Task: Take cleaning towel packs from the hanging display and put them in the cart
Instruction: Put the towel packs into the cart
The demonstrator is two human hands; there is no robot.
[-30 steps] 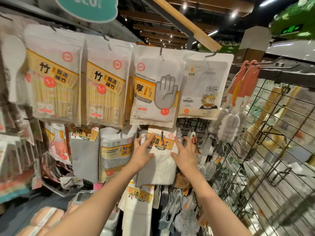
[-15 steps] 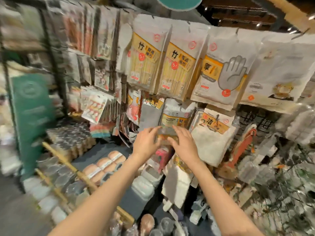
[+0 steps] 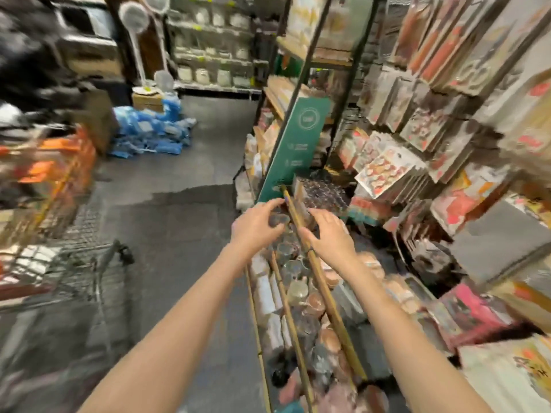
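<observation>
Between the hanging display of bagged goods [image 3: 423, 126] on the right and the wire shopping cart [image 3: 74, 272] at the left, both arms reach forward over a low shelf with bamboo rails [image 3: 316, 281]. The left hand [image 3: 258, 223] and right hand [image 3: 328, 234] have curled fingers facing each other, probably to carry a towel pack toward the cart; blur hides any pack, so their grip cannot be told.

Two bare forearms, no sleeves, left hand [image 3: 258, 226], right hand [image 3: 328, 236]
</observation>
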